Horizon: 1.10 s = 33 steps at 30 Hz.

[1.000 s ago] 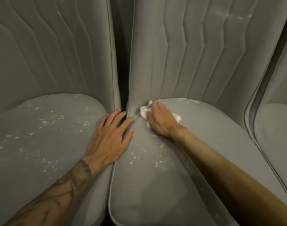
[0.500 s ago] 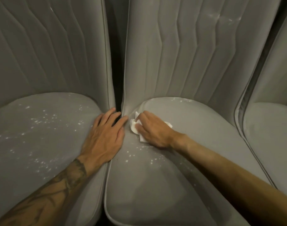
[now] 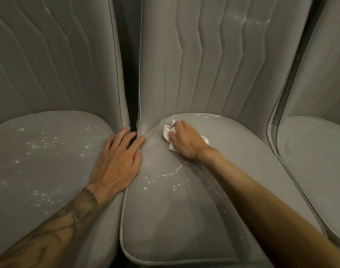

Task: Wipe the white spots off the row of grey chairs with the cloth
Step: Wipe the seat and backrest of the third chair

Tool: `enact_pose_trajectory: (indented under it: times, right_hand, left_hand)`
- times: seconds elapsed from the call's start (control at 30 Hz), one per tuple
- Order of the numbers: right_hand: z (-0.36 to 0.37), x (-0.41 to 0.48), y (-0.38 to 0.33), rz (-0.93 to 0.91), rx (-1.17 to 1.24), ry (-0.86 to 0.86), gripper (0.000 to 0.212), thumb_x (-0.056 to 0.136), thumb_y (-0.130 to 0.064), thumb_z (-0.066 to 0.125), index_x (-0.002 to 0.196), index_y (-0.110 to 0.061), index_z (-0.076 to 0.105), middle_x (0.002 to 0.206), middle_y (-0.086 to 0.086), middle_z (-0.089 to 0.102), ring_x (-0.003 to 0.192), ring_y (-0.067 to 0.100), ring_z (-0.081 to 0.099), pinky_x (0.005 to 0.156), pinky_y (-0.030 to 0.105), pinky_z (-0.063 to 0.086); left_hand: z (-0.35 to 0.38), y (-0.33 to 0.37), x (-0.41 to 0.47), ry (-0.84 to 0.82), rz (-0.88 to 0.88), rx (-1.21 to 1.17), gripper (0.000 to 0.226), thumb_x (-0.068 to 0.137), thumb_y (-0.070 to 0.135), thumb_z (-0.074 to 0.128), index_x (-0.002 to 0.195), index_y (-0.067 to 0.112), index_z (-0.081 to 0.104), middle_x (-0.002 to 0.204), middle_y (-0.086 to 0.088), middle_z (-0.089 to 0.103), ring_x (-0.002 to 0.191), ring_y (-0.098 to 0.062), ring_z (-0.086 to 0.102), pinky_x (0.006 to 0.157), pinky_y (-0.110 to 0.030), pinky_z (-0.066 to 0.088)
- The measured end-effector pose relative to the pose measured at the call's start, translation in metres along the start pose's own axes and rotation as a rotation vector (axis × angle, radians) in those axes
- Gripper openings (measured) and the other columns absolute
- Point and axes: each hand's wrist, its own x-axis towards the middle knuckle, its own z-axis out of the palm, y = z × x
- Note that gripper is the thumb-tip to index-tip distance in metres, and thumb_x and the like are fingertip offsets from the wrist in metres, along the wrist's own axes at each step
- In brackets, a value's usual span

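Observation:
Three grey padded chairs stand side by side. My right hand (image 3: 184,142) grips a crumpled white cloth (image 3: 167,132) and presses it on the back left of the middle chair seat (image 3: 184,219). White spots (image 3: 165,180) and a curved smear lie on that seat just in front of the hand. My left hand (image 3: 117,163) rests flat with straight fingers on the right edge of the left chair seat (image 3: 39,161), fingertips at the gap between the chairs. That left seat is dotted with several white spots (image 3: 39,146).
The middle chair's backrest (image 3: 213,64) carries faint white marks near its top right. A third chair seat (image 3: 316,161) lies at the right. A dark gap (image 3: 126,64) separates the left and middle backrests.
My right hand with the cloth has swept back toward the backrest, leaving a curved white smear where loose spots were. My left hand stays flat in the same place.

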Motion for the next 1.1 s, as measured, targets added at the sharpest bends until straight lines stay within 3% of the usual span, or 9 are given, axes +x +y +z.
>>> enact_pose_trajectory:
  times: [0.2,0.4,0.5,0.6,0.67,0.83,0.93,1.0,1.1]
  right_hand:
    - [0.008,-0.05,-0.015,-0.253,0.114,-0.033,0.028,0.103,-0.036,0.04,0.108,-0.011,0.051,0.107,0.013,0.053,0.094,0.031,0.05,0.088,0.042,0.038]
    - [-0.023,-0.049,0.056,0.199,-0.226,0.031,0.034,0.107,-0.026,0.032,0.123,-0.002,0.049,0.124,0.019,0.051,0.113,0.035,0.049,0.097,0.044,0.037]
    - [-0.004,-0.07,0.011,-0.005,-0.082,0.061,0.027,0.102,-0.018,0.041,0.109,0.004,0.056,0.113,0.026,0.055,0.098,0.041,0.051,0.087,0.052,0.039]
    - [-0.008,-0.096,-0.002,-0.234,0.081,-0.014,0.028,0.105,-0.028,0.039,0.102,-0.006,0.055,0.104,0.016,0.052,0.089,0.032,0.048,0.086,0.042,0.038]
    - [-0.02,-0.091,0.026,-0.179,0.063,-0.023,0.027,0.107,-0.029,0.039,0.11,-0.006,0.054,0.109,0.014,0.052,0.097,0.032,0.049,0.092,0.041,0.037]
    - [-0.029,-0.08,0.062,0.253,-0.198,0.057,0.03,0.107,-0.022,0.032,0.117,-0.001,0.05,0.119,0.021,0.052,0.104,0.038,0.049,0.094,0.046,0.036]
    - [-0.008,-0.104,0.019,-0.047,-0.016,0.075,0.021,0.1,-0.02,0.041,0.102,-0.004,0.054,0.103,0.02,0.055,0.087,0.037,0.051,0.081,0.047,0.041]
    - [-0.016,-0.115,0.026,-0.172,0.077,-0.013,0.023,0.106,-0.03,0.037,0.101,-0.012,0.049,0.101,0.01,0.051,0.086,0.029,0.049,0.084,0.039,0.038]
    - [-0.04,-0.104,0.083,-0.013,-0.011,-0.028,0.027,0.107,-0.031,0.038,0.113,-0.009,0.052,0.112,0.013,0.053,0.099,0.032,0.051,0.094,0.041,0.039]
  left_hand:
    - [0.003,-0.001,0.001,0.018,0.014,0.001,0.05,0.105,0.035,0.031,0.148,0.02,0.053,0.148,-0.007,0.054,0.151,-0.026,0.035,0.119,-0.049,0.035]
    - [0.002,0.0,0.001,0.027,0.023,0.0,0.05,0.104,0.031,0.034,0.147,0.017,0.054,0.147,-0.01,0.055,0.149,-0.03,0.037,0.117,-0.052,0.037]
    - [0.001,0.002,0.0,0.031,0.021,-0.013,0.05,0.104,0.031,0.033,0.147,0.017,0.054,0.147,-0.01,0.054,0.15,-0.03,0.037,0.117,-0.052,0.037]
    - [0.0,0.001,0.001,0.022,0.018,-0.032,0.051,0.104,0.033,0.033,0.148,0.018,0.054,0.147,-0.009,0.054,0.15,-0.029,0.036,0.116,-0.052,0.037]
    - [-0.001,0.001,0.001,0.024,0.016,-0.031,0.052,0.104,0.033,0.033,0.147,0.017,0.055,0.147,-0.01,0.055,0.149,-0.03,0.037,0.115,-0.053,0.038]
    - [-0.002,0.003,0.0,0.019,0.019,-0.038,0.051,0.104,0.032,0.033,0.147,0.017,0.054,0.147,-0.01,0.054,0.149,-0.03,0.037,0.115,-0.053,0.038]
    - [0.0,0.002,0.0,0.018,0.024,-0.038,0.051,0.104,0.033,0.032,0.147,0.017,0.053,0.147,-0.01,0.053,0.149,-0.03,0.036,0.115,-0.054,0.038]
    - [0.002,-0.001,0.001,0.016,0.03,-0.044,0.052,0.105,0.035,0.03,0.149,0.018,0.052,0.149,-0.01,0.052,0.15,-0.03,0.036,0.116,-0.055,0.038]
    - [0.006,-0.003,0.0,0.026,0.031,-0.03,0.052,0.105,0.036,0.03,0.148,0.017,0.053,0.148,-0.01,0.053,0.149,-0.031,0.036,0.115,-0.055,0.038]
